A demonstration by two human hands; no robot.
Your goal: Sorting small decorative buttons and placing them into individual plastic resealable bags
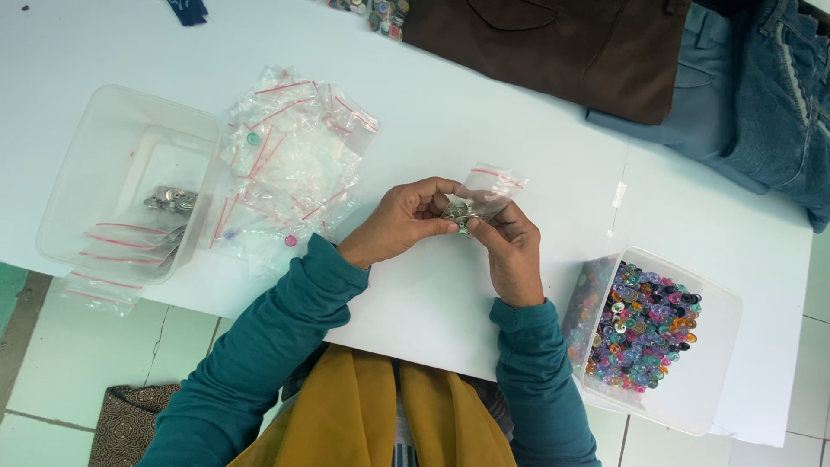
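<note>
Both hands meet over the middle of the white table (484,121). My left hand (399,220) and my right hand (512,251) pinch a small clear zip bag (486,192) with a red seal strip, silver buttons showing at its lower end between the fingertips. A clear tub (718,346) at my right holds several colourful buttons (641,325). To my left lies a heap of empty clear zip bags (290,160) with two loose buttons on it. A second clear tub (95,147) at the far left holds filled bags and silver buttons (170,200).
Brown fabric (562,43) and blue denim garments (761,95) lie along the table's far right side. More buttons (380,12) sit at the far edge. The table's near edge runs close to my body, tiled floor (78,363) below at left.
</note>
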